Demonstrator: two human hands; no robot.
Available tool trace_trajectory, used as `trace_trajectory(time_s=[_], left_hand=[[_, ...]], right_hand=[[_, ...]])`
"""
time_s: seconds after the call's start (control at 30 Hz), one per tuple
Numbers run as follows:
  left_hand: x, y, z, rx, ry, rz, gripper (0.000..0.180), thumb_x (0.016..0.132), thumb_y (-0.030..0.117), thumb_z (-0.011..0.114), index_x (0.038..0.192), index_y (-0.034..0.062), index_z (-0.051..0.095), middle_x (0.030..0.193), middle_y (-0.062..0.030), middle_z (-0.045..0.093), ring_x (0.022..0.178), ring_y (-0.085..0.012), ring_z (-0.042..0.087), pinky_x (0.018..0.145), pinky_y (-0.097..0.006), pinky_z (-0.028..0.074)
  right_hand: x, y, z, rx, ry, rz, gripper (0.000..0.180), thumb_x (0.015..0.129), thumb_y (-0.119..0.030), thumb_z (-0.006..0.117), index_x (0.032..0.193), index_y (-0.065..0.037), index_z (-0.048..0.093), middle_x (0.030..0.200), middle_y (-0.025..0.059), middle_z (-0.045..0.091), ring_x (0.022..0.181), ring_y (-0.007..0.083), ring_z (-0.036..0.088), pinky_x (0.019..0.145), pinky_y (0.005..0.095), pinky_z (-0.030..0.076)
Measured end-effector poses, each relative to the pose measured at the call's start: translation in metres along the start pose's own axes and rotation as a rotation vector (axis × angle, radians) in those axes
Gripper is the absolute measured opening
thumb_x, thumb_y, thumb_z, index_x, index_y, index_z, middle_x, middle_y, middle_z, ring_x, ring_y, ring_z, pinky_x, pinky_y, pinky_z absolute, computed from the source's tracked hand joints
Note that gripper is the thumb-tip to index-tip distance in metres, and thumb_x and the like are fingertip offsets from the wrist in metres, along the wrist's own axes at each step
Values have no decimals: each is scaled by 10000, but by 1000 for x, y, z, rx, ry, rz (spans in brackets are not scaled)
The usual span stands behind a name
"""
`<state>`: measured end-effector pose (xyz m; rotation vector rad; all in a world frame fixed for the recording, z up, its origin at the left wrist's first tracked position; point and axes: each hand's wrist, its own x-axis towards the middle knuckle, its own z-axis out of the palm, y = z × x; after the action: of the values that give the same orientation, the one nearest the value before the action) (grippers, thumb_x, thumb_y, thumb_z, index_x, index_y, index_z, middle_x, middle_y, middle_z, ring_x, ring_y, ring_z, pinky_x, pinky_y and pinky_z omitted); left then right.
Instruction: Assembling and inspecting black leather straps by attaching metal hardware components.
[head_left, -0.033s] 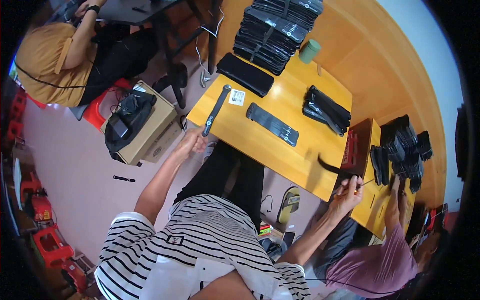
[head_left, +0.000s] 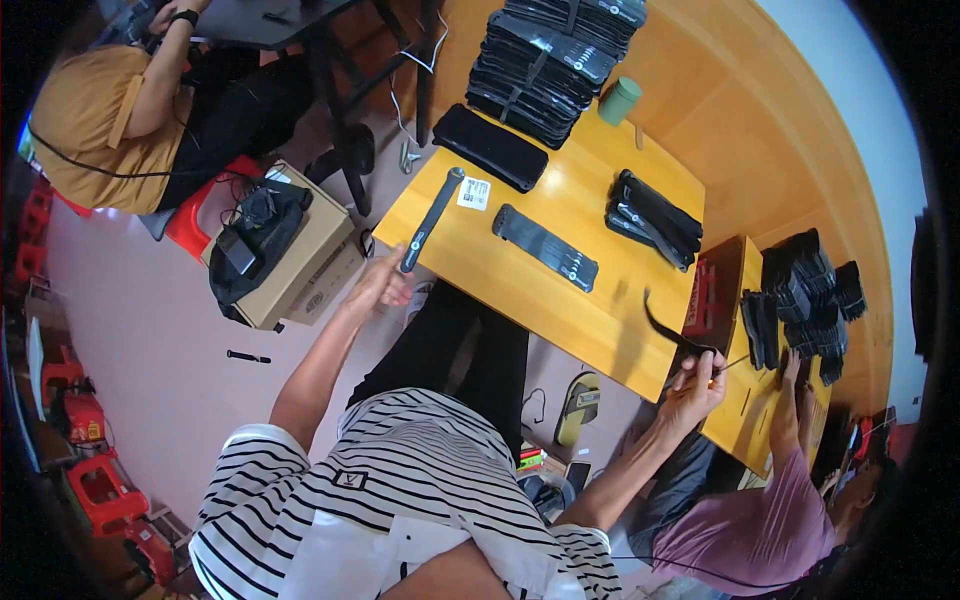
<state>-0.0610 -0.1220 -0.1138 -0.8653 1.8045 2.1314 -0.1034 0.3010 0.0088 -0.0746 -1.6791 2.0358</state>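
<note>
at the table's (head_left: 590,190) near left corner, the left hand (head_left: 379,283) touches a straight strap (head_left: 434,217) — finger grip unclear — and off the near right corner the right hand (head_left: 694,397) clamps a curled strap (head_left: 684,343), which could slip if those fingers loosened.

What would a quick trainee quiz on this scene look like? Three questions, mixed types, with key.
1. Multiple choice: what does the right hand hold?
a) a sandal
b) a curved black strap
c) a cardboard box

2. True or false: in the picture, the green canister is to the right of the tall black stack.

3. Fill in: the colour of the square label on the yellow table is mainly ____.

Key: 1 b; 2 true; 3 white.
</note>
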Motion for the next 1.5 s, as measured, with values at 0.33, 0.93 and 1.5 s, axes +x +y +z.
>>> trace_trajectory(time_s=[0.33,0.93,1.5], left_hand=[[-70,12,53,99,-687,50,484,871,401,490,1168,19,492,847,-116,639,669,-191,645,578,-261,525],[-50,14,128,-392,-308,153,195,875,158,566,982,1,608,886,-83,632,619,-110,606,537,-201,518],[59,49,105,-33,-102,274,245,860,112,566,1058,-32,555,836,-94,645,671,-146,650,556,-197,509]], right_hand=[[-49,-7,51,120,-392,195,78,767,-16,542,833,24,550,695,124,576,378,57,360,343,173,267],[-74,52,63,-159,-364,715,153,707,44,655,839,-7,596,626,29,567,382,27,381,341,162,259],[-9,123,73,-234,-238,623,59,769,-67,668,772,-36,618,563,-18,524,400,38,404,356,180,277]])
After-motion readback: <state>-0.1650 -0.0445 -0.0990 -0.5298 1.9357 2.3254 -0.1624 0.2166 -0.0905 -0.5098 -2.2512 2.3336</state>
